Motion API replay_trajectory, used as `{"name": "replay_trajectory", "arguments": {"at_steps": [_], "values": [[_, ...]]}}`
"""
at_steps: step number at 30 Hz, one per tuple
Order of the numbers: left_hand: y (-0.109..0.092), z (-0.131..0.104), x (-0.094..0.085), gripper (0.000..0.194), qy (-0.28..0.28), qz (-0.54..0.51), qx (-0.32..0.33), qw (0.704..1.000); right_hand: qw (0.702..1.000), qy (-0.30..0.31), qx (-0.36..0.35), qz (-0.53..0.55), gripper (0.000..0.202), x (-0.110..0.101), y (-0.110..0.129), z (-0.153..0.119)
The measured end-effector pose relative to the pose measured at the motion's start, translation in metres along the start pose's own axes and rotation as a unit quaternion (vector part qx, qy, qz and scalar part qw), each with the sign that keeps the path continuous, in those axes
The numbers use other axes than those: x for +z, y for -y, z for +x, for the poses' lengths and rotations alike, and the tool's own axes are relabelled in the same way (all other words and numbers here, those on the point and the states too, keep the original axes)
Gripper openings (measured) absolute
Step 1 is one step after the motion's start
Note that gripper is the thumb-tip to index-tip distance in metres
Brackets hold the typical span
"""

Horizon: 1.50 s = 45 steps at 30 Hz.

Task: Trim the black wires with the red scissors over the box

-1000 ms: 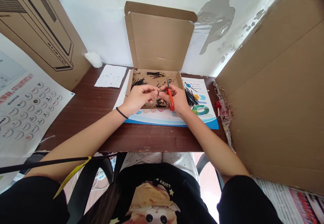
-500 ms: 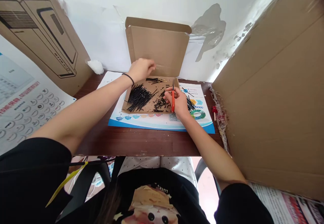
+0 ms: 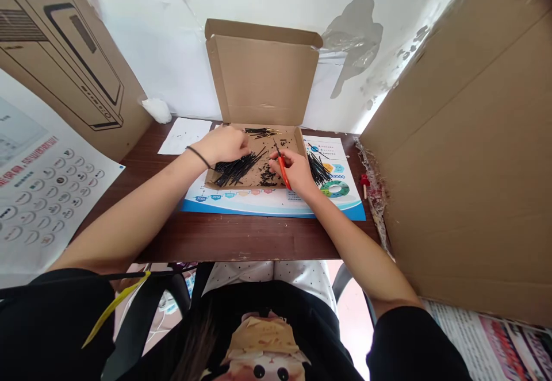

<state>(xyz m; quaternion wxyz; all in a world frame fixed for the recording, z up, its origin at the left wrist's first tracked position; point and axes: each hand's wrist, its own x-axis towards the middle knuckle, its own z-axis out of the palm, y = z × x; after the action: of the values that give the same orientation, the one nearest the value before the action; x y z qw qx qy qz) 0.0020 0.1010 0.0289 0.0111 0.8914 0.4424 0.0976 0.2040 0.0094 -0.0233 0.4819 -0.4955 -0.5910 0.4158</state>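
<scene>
My right hand [image 3: 294, 172] is wrapped around red-handled pliers [image 3: 283, 168], their dark tip slanting up and left above the open cardboard box [image 3: 297, 134]. My left hand [image 3: 228, 144] is at the left of the box, fingers curled down onto a pile of black wires [image 3: 237, 169]. Its fingertips are hidden, so what they pinch does not show. Short black scraps [image 3: 268, 175] lie scattered in the middle of the box. Toward the back is a small bundle of black wires with gold-coloured ends [image 3: 263, 132].
Another bunch of black wires [image 3: 318, 168] lies right of the box on a printed sheet [image 3: 259, 207]. The box lid [image 3: 263, 79] stands up behind. Large cardboard panels [image 3: 466, 157] wall the right and left sides. A small red object [image 3: 364, 180] lies near the right panel.
My left hand has come down from above the back of the box to the wire pile at left. The pliers in my right hand have tilted and shifted slightly left.
</scene>
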Motion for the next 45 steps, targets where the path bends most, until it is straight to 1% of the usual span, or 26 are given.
{"name": "replay_trajectory", "arguments": {"at_steps": [2, 5, 7, 9, 11, 13, 14, 15, 17, 19, 21, 23, 25, 27, 29, 31, 33, 35, 37, 39, 42, 45], "values": [[0.001, -0.024, -0.009, 0.029, 0.045, 0.050, -0.008, 0.998, 1.000, 0.006, -0.003, 0.004, 0.024, 0.000, 0.001, -0.001], [0.008, -0.050, -0.018, 0.030, 0.099, 0.034, 0.009, 0.994, 1.000, 0.011, -0.007, 0.006, 0.024, -0.001, 0.004, -0.003], [0.015, -0.058, -0.019, 0.031, 0.109, 0.026, 0.012, 0.994, 1.000, 0.012, -0.009, -0.005, 0.024, -0.002, 0.005, -0.004], [0.023, -0.061, -0.018, 0.024, 0.114, 0.038, 0.008, 0.993, 1.000, 0.016, -0.009, -0.018, 0.024, -0.002, 0.004, -0.004], [0.028, -0.061, -0.017, 0.018, 0.110, 0.047, 0.021, 0.993, 0.999, 0.020, -0.013, -0.029, 0.023, -0.001, 0.001, -0.003], [0.028, -0.060, -0.021, 0.018, 0.094, 0.026, 0.050, 0.994, 0.999, 0.015, -0.018, -0.033, 0.023, -0.001, -0.002, -0.002], [0.025, -0.060, -0.023, 0.020, 0.084, 0.000, 0.062, 0.994, 0.999, 0.010, -0.017, -0.029, 0.024, -0.001, -0.002, -0.002], [0.020, -0.060, -0.027, 0.022, 0.072, -0.032, 0.061, 0.995, 1.000, 0.004, -0.012, -0.020, 0.026, -0.001, -0.001, -0.002], [0.004, -0.061, -0.031, 0.025, 0.043, -0.115, 0.021, 0.992, 1.000, -0.004, 0.005, 0.011, 0.032, -0.001, 0.003, -0.004], [-0.015, -0.063, -0.029, 0.025, 0.004, -0.199, -0.018, 0.980, 0.998, 0.000, 0.020, 0.053, 0.037, 0.000, 0.011, -0.007], [-0.034, -0.063, -0.021, 0.026, -0.030, -0.267, -0.044, 0.962, 0.995, 0.003, 0.027, 0.101, 0.042, 0.002, 0.018, -0.011], [-0.049, -0.063, -0.008, 0.025, -0.036, -0.317, -0.049, 0.946, 0.988, -0.005, 0.027, 0.150, 0.045, 0.004, 0.024, -0.013], [-0.058, -0.063, 0.004, 0.023, -0.053, -0.342, -0.054, 0.936, 0.982, -0.017, 0.034, 0.186, 0.047, 0.006, 0.026, -0.014], [-0.065, -0.063, 0.013, 0.023, -0.077, -0.343, -0.058, 0.934, 0.979, -0.024, 0.048, 0.195, 0.049, 0.008, 0.025, -0.014], [-0.069, -0.064, 0.018, 0.024, -0.093, -0.335, -0.059, 0.936, 0.981, -0.027, 0.058, 0.184, 0.048, 0.010, 0.022, -0.012], [-0.071, -0.065, 0.019, 0.023, -0.095, -0.325, -0.046, 0.940, 0.983, -0.028, 0.055, 0.173, 0.046, 0.012, 0.018, -0.010], [-0.072, -0.066, 0.017, 0.022, -0.104, -0.312, -0.037, 0.944, 0.984, -0.027, 0.037, 0.173, 0.044, 0.012, 0.016, -0.009], [-0.070, -0.067, 0.014, 0.023, -0.133, -0.307, -0.058, 0.941, 0.984, -0.032, 0.011, 0.176, 0.047, 0.013, 0.014, -0.008], [-0.068, -0.067, 0.012, 0.026, -0.167, -0.328, -0.098, 0.924, 0.984, -0.040, -0.007, 0.171, 0.052, 0.013, 0.013, -0.009], [-0.065, -0.066, 0.011, 0.028, -0.180, -0.374, -0.118, 0.902, 0.986, -0.033, -0.009, 0.163, 0.056, 0.014, 0.012, -0.010], [-0.063, -0.065, 0.014, 0.029, -0.170, -0.432, -0.094, 0.881, 0.989, 0.003, -0.005, 0.149, 0.058, 0.017, 0.011, -0.011], [-0.062, -0.063, 0.022, 0.028, -0.171, -0.465, -0.070, 0.866, 0.991, 0.019, -0.012, 0.132, 0.057, 0.019, 0.010, -0.013]]}}
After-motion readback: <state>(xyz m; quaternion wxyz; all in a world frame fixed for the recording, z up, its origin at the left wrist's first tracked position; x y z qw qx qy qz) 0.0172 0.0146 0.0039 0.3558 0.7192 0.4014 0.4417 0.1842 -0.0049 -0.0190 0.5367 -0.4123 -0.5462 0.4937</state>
